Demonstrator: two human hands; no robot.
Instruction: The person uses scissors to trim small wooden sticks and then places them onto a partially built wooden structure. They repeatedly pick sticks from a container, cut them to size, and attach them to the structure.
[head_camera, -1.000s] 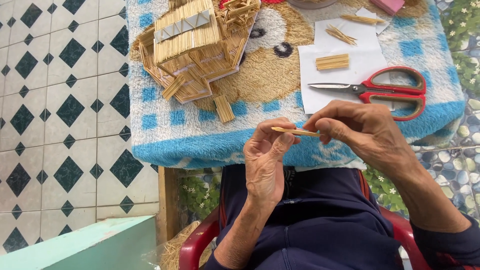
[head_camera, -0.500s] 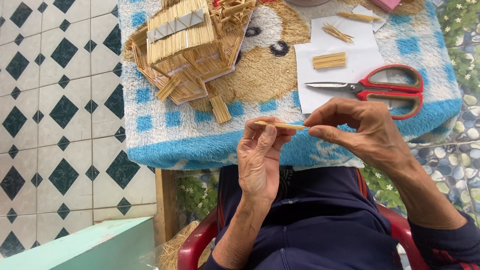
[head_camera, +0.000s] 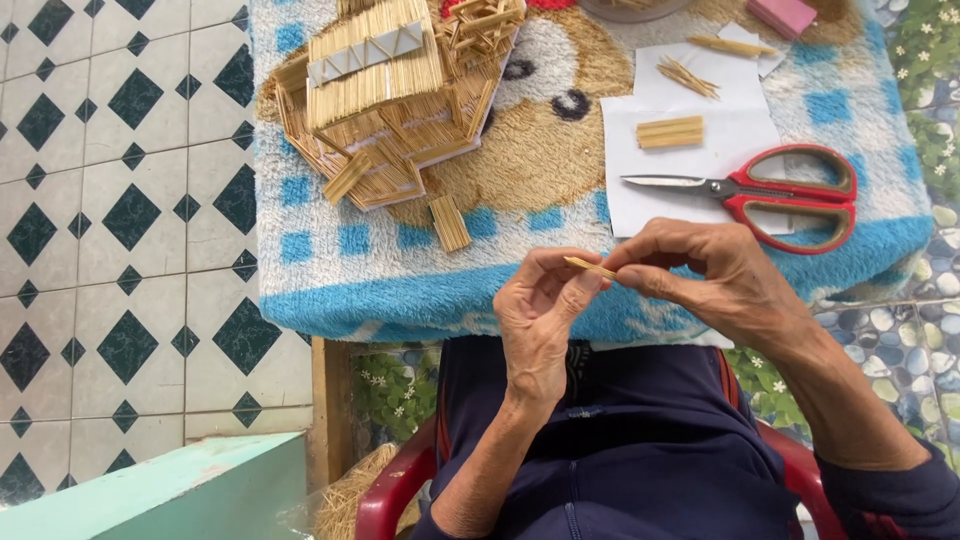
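Item: thin straw stick, pale tan. Held between both hands just above the near edge of the counter, which is draped in a fluffy blue-and-white cloth with a tan animal face.

Left hand: closed in a pinch, thumb and forefinger on the stick's left end, palm turned toward the wearer.

Right hand: closed in a pinch on the stick's right end, fingers curled, knuckles up.

Key relation: the stick's long axis runs nearly level from left hand to right hand, its left end slightly higher in the picture. It bridges the small gap between the two sets of fingertips, so both hands are equally on it; neither is nearer.

Beyond the right hand, on white paper: red-handled scissors, blades shut and pointing left; a small bundle of cut sticks; loose sticks farther off.

Beyond and left of the left hand: model house of straw sticks, thatched roof, resting on the cloth; a short stick panel just beside its base.

Far corner past the right hand: pink block, partly cut off.

Below the hands: dark blue clothing, red plastic chair. Left of the counter: tiled floor with dark diamonds.
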